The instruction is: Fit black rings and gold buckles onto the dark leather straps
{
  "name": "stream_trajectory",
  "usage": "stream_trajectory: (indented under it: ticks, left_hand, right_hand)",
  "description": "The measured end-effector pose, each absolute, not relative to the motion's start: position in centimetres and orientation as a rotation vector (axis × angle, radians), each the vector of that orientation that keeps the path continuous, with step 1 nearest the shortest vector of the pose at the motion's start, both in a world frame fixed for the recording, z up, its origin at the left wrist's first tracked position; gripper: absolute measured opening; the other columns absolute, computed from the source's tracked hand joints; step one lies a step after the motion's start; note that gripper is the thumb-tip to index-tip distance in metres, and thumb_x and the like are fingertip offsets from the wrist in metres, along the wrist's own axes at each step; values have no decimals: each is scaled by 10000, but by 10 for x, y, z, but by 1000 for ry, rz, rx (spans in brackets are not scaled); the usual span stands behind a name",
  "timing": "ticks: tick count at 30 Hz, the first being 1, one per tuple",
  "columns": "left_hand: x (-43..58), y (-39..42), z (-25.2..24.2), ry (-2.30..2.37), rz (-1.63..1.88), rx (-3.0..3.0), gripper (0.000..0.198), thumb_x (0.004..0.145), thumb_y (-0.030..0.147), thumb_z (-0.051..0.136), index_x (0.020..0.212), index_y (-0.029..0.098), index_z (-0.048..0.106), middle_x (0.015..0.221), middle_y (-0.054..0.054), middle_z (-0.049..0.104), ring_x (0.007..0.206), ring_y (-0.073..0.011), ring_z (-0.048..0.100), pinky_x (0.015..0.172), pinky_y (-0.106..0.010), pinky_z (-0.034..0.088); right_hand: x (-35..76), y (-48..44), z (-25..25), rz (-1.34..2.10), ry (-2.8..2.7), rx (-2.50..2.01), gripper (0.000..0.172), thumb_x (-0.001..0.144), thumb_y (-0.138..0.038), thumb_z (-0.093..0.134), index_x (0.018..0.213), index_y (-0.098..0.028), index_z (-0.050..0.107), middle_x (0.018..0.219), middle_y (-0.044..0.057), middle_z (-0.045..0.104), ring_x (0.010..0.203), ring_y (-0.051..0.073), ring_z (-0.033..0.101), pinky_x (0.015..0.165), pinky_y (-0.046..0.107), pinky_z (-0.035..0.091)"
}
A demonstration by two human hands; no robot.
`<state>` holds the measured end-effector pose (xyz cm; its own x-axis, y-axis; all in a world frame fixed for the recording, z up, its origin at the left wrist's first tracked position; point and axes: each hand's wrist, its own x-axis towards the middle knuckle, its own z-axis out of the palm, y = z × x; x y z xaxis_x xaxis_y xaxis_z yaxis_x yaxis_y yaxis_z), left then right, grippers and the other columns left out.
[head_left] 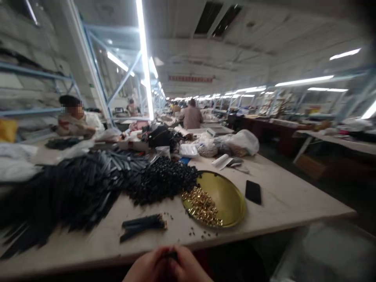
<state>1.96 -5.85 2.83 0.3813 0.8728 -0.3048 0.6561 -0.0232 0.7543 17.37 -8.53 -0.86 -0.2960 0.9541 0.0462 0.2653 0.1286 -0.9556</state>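
Both my hands are at the table's front edge, low in the head view. My left hand [147, 265] and my right hand [188, 264] meet at the fingertips, fingers curled. Pinched between them is a small black piece [170, 255]; its kind does not show, and most of it is hidden by the fingers. Just beyond lies a small stack of black strips [143, 226] with gold-coloured metal at their right ends. To the right of it, a round gold tray [227, 196] carries a heap of small gold metal fittings [204, 207].
A large pile of black strips [85, 184] covers the left of the table [282, 196], beside a heap of small black pieces [164, 176]. A black phone [253, 192] lies right of the tray. Plastic bags [241, 143] stand behind. A co-worker [76, 117] sits at left.
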Motion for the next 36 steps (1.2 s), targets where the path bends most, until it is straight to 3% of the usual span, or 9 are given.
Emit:
stream_trajectory:
  ticks: [3,5,7,11,16,24,29,32,36]
  left_hand:
    - [-1,-47,8,1261,497,1624,239,800,354,424,811,167,572,704,-19,626,658,-153,562,624,-242,423]
    - [-15,-34,2,1295,582,1398,284,794,419,407,795,156,514,524,39,509,451,-101,442,460,-209,334]
    - [-28,-20,0,1294,655,1176,293,773,448,431,815,161,472,479,80,433,372,-64,339,397,-185,243]
    - [-43,3,-3,1208,764,950,280,752,440,492,802,169,443,495,92,425,368,-36,303,386,-163,199]
    - [-47,21,-10,1119,782,853,250,764,413,490,772,171,430,477,93,406,378,-37,305,381,-155,208]
    - [-53,29,-17,1092,738,699,161,772,305,457,825,154,470,519,66,492,365,-26,358,384,-143,239]
    - [-49,21,-18,1050,767,610,141,782,281,445,829,150,468,566,30,559,387,-34,419,403,-145,293]
    - [-47,13,-13,1064,775,681,159,787,309,462,819,154,465,577,26,571,399,-39,432,414,-149,316]
    - [-38,6,-5,1073,786,808,241,783,400,491,793,161,463,568,38,560,412,-46,443,418,-149,321]
  right_hand:
    - [173,-58,-18,1245,-1722,-1263,154,817,-269,488,909,-182,575,846,33,628,786,168,565,708,294,435]
    - [182,-28,-17,1153,-1667,-1303,222,816,-324,488,975,-179,539,841,32,618,754,156,566,686,277,440]
    - [193,7,-15,936,-1671,-1447,242,836,-338,448,981,-158,520,840,49,615,732,153,571,661,267,444]
    - [194,70,-13,451,-1962,-1759,199,853,-230,395,935,-156,561,900,66,611,829,155,566,747,255,422]
    - [163,115,-29,279,-2115,-1957,152,824,-222,466,867,-156,596,919,103,582,819,187,558,721,280,388]
    - [164,117,-39,287,-2339,-1985,128,794,-119,468,813,-143,593,834,91,595,802,178,557,708,262,367]
    - [164,110,-31,314,-2280,-1927,146,810,-172,468,735,-137,589,854,102,579,775,181,546,706,286,377]
    - [157,88,-22,587,-2056,-1788,177,826,-280,483,743,-148,568,807,63,571,712,145,534,671,262,405]
    - [145,48,-9,1547,-1085,-1309,241,751,-400,585,747,-161,551,676,-1,569,550,90,502,549,223,429]
